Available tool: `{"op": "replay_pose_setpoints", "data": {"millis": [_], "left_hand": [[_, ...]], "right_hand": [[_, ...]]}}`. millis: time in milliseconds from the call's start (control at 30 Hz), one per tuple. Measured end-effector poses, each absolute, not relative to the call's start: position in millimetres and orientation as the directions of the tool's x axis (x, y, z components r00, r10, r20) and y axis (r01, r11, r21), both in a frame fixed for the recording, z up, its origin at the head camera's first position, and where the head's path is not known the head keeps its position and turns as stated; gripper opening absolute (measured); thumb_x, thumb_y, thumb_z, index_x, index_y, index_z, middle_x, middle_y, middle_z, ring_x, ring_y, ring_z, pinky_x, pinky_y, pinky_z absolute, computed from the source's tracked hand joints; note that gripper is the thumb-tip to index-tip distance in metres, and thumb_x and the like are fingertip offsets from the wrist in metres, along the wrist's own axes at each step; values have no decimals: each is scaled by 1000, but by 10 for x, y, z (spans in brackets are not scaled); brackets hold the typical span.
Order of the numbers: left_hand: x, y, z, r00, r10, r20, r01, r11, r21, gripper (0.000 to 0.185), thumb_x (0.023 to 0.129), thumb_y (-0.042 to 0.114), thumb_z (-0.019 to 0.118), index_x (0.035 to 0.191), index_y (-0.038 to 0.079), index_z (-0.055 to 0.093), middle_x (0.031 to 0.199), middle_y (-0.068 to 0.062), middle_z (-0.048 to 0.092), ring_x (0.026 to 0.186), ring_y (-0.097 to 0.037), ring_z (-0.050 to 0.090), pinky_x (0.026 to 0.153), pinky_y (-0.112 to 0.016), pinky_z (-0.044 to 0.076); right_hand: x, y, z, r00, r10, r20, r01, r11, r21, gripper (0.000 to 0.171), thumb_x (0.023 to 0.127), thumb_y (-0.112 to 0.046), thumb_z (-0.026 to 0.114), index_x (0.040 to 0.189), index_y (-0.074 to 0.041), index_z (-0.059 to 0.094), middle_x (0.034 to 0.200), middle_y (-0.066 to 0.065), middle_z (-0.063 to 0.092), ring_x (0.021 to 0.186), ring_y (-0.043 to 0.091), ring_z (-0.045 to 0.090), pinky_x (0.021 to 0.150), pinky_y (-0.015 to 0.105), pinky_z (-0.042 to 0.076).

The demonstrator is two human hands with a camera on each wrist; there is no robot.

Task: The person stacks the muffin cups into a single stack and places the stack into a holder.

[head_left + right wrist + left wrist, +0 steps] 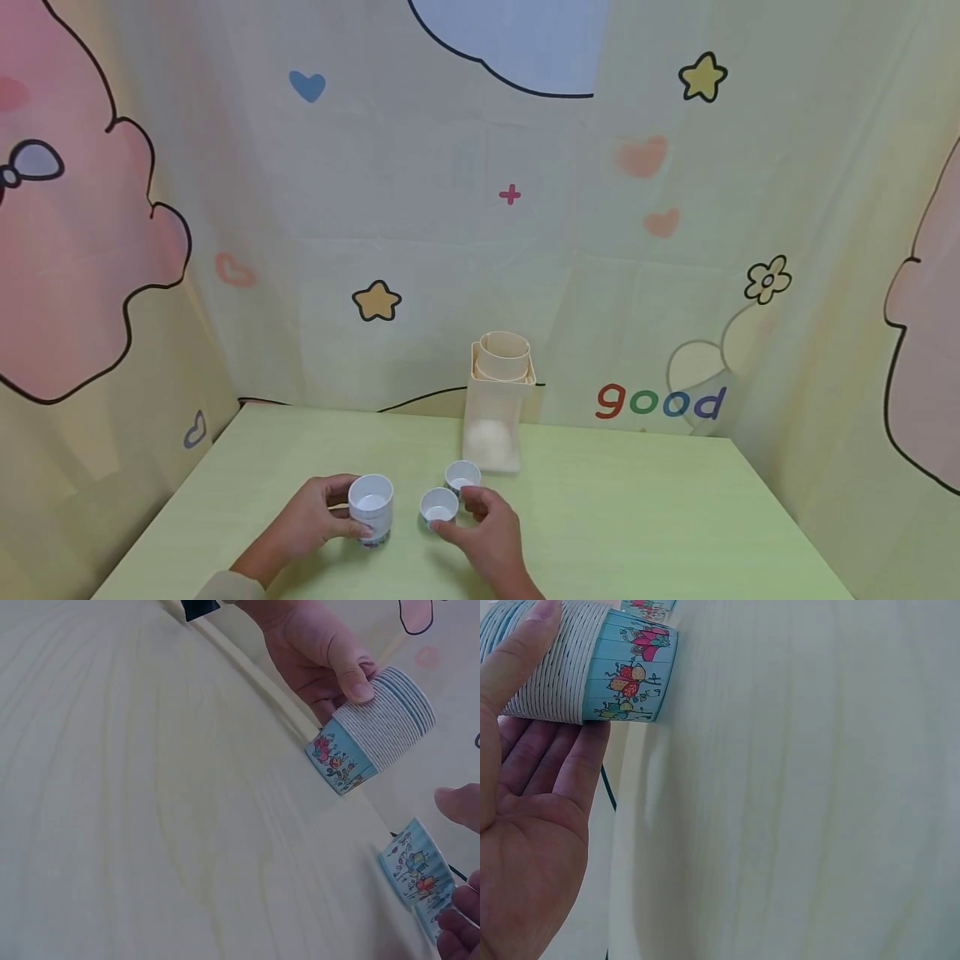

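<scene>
My left hand (309,518) grips a stack of nested paper cups (372,510), holding it upright at the left. The left wrist view shows the thumb on one side of the stacked rims (559,664) and fingers on the other. The outermost cup is light blue with flower-like prints. To the right, two paper cups stand close together, a nearer one (439,506) and a farther one (462,475). Around them my right hand (491,533) has thumb and fingers spread. In the right wrist view its thumb (459,806) is apart from the nearer cup (416,862).
Behind the cups stands a cream-coloured upright piece (491,425) with a round tube (504,357) at its top. The pale green table (637,517) extends to both sides. A printed cloth (450,167) hangs behind and at the sides.
</scene>
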State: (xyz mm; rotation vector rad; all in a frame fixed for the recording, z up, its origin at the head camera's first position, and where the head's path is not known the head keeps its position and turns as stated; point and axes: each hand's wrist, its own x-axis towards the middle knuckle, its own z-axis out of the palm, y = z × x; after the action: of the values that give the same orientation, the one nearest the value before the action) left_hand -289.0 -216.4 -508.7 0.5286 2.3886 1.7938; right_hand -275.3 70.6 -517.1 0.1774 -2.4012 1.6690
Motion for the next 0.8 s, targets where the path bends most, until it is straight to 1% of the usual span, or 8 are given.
{"op": "replay_pose_setpoints", "data": {"millis": [167,333,500,800], "left_hand": [[-2886,-2166,-5078,-933,340,120,210,241,948,77,73,21,94,134,-10,58,129,-24,67,116,-32,69,94,-31,62],[-2891,-2172,-5089,-932,342,121,209,234,949,77,72,22,94,134,-10,59,129,-24,67,116,-34,68,93,-31,62],[-2895,-2173,-5095,-933,338,124,213,240,947,78,72,22,94,134,-10,59,129,-24,67,116,-34,68,93,-32,62],[-2893,-2173,-5095,-931,343,125,213,233,949,77,73,20,94,134,-10,58,129,-24,67,116,-32,69,93,-30,61]], "right_hand": [[-2770,683,-5205,-969,16,246,-224,357,-907,53,64,-19,97,107,-3,73,102,6,74,96,20,65,84,24,56],[-2792,655,-5240,-964,14,266,-244,357,-902,53,63,-16,97,108,-4,73,104,6,75,96,19,68,84,23,56],[-2821,629,-5252,-959,6,282,-260,377,-889,56,61,-17,98,109,-3,73,105,6,75,96,18,69,82,23,56],[-2861,596,-5260,-968,7,249,-224,415,-882,55,61,-18,98,108,-3,73,100,3,74,92,15,67,80,21,54]]}}
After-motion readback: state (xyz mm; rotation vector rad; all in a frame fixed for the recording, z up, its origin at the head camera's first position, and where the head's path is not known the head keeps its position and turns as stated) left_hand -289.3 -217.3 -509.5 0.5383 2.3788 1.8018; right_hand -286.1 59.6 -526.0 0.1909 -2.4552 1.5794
